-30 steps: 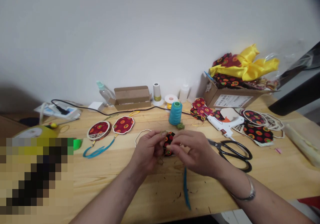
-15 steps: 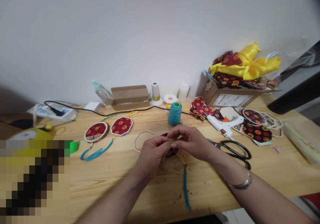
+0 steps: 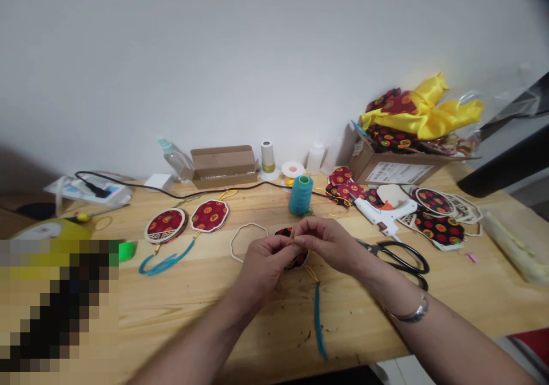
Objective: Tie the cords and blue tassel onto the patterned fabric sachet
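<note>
My left hand (image 3: 268, 262) and my right hand (image 3: 323, 243) meet fingertip to fingertip above a dark patterned fabric piece (image 3: 300, 261). Both are closed in a pinch; what lies between the fingertips is too small to make out. From the fabric piece a yellow cord leads to a blue tassel (image 3: 318, 322) on the wood. Left of my hands lies a thin pale wooden frame (image 3: 232, 242). Behind them stands a teal thread spool (image 3: 301, 196). Two red patterned pendants (image 3: 166, 226) lie farther left, one with a blue tassel.
Black-handled scissors (image 3: 403, 253) lie beside my right forearm, with a white glue gun (image 3: 386, 216) behind. A cardboard box (image 3: 398, 167) of fabric stands at back right. A black cable (image 3: 206, 193) crosses the table's rear. Bottles and an open carton (image 3: 225, 165) stand near the wall.
My fingertips have come closer together above the fabric piece, and the right hand has shifted slightly. The fine cord visible between them earlier is now hidden.
</note>
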Motion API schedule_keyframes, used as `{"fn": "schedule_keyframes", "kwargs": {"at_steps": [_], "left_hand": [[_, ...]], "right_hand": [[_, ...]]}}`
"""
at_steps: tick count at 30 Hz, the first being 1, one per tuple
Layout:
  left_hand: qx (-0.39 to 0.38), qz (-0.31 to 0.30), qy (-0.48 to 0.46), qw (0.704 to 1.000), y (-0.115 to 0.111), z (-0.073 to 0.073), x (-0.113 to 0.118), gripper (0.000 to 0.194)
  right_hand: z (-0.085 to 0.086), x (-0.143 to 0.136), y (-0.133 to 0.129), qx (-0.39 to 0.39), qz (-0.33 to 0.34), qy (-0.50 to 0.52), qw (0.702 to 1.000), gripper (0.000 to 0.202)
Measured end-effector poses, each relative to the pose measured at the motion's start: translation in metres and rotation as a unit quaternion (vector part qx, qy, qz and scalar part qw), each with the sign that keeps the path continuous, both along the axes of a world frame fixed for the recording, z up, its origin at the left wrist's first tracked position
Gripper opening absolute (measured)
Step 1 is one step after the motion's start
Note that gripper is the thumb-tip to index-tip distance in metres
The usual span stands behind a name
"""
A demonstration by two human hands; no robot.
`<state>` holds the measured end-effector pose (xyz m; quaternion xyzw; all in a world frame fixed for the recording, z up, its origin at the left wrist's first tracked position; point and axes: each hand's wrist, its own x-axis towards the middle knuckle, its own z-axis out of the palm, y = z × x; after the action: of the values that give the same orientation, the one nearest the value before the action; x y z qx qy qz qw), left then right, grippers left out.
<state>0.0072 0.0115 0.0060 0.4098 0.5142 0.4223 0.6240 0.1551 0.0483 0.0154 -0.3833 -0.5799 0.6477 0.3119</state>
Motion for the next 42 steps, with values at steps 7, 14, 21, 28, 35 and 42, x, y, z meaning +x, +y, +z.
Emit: {"fn": "schedule_keyframes", "kwargs": {"at_steps": [7,14,21,28,35,42], "left_hand": [[-0.006,0.016,-0.022,1.0,0.0,0.002,0.002,0.016],[0.003,0.03,-0.042,0.999,-0.001,-0.002,0.003,0.02],[0.019,0.044,-0.065,0.997,0.0,-0.001,0.004,0.015],[0.045,0.051,0.015,0.998,0.001,-0.007,0.0,0.017],[0.055,0.039,0.054,0.996,-0.001,-0.004,0.001,0.016],[-0.006,0.049,-0.029,0.998,-0.003,-0.004,0.003,0.02]], "right_hand": [[-0.01,-0.005,0.0,-0.085,-0.042,0.067,0.993,0.023],[-0.011,-0.009,-0.002,-0.146,-0.04,0.116,0.982,0.031],[-0.01,-0.008,0.0,-0.139,-0.049,0.099,0.984,0.036],[-0.008,-0.008,-0.001,-0.098,-0.064,0.036,0.992,0.033],[-0.008,-0.006,-0.001,-0.021,-0.1,-0.025,0.994,0.019],[-0.009,-0.005,0.002,-0.008,-0.115,-0.009,0.993,0.022]]}}
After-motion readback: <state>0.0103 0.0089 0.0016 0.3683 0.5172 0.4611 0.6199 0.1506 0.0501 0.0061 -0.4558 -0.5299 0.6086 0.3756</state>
